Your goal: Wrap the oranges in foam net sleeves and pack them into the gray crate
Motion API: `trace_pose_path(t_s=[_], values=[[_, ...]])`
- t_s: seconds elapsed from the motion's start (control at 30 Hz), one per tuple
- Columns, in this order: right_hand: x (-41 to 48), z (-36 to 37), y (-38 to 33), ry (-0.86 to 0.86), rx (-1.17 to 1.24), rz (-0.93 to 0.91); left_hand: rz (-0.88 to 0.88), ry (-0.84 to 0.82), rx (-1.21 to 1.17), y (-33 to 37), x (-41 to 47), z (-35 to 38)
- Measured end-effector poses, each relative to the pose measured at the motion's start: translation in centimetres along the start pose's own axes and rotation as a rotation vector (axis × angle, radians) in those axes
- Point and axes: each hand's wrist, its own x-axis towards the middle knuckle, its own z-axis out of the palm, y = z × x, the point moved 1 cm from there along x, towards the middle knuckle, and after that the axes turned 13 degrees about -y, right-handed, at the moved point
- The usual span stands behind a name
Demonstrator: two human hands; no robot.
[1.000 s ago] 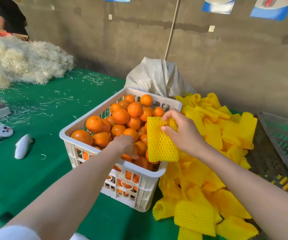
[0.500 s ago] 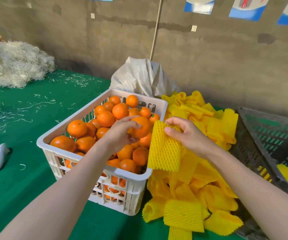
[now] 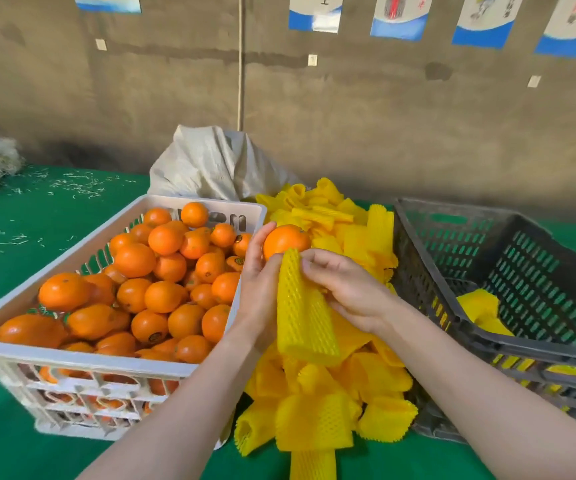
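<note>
Orange (image 3: pixel 285 240) pinched in left hand (image 3: pixel 258 289), right at the top mouth of foam sleeve (image 3: pixel 302 306) held by right hand (image 3: pixel 345 289). Sleeve's long axis dropping down, toward the body. Gray crate (image 3: pixel 487 344) to the right, nearer right hand.

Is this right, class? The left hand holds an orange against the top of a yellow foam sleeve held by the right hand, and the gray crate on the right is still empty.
Not quite. The head view shows the gray crate already holds yellow foam-wrapped pieces. The rest stands: left hand, orange, foam sleeve, right hand.
</note>
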Motion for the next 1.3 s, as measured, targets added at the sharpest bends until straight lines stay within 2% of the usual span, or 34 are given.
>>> trace_pose_path(t_s=[0.13,0.2,0.23,0.5,0.67,0.73,0.9,1.03,1.13,1.3], values=[[-0.2,0.4,-0.3,0.251,-0.386,-0.128,0.067,0.04,0.082,-0.6,0.5,0.7],[-0.2,-0.1,-0.8,0.42,-0.701,-0.183,0.042,0.049,0.024,-1.0,0.7,1.1],[-0.2,-0.5,-1.0,0.467,-0.769,-0.208,0.028,0.044,-0.023,-1.2,0.8,1.2],[0.1,-1.3,-0.7,0.597,-0.763,-0.301,0.039,-0.079,-0.245,-1.9,0.9,1.1],[0.4,-2.1,-0.7,0.589,-0.623,-0.223,-0.102,-0.217,-0.201,-2.0,0.5,0.3],[0.3,-2.1,-0.6,0.588,-0.539,-0.218,-0.125,-0.222,-0.197,-2.2,0.5,0.1],[0.1,-1.8,-0.2,0.628,-0.263,-0.253,-0.177,-0.272,-0.376,-2.3,0.7,0.1],[-0.4,-1.2,0.2,0.623,-0.497,-0.338,-0.165,-0.224,-0.463,-2.7,0.6,0.7],[-0.5,-1.2,0.5,0.608,-0.614,-0.371,-0.231,-0.146,-0.435,-3.3,0.9,1.0],[-0.6,-2.3,0.9,0.582,-0.589,-0.341,-0.237,-0.14,-0.439,-3.6,1.2,0.7]])
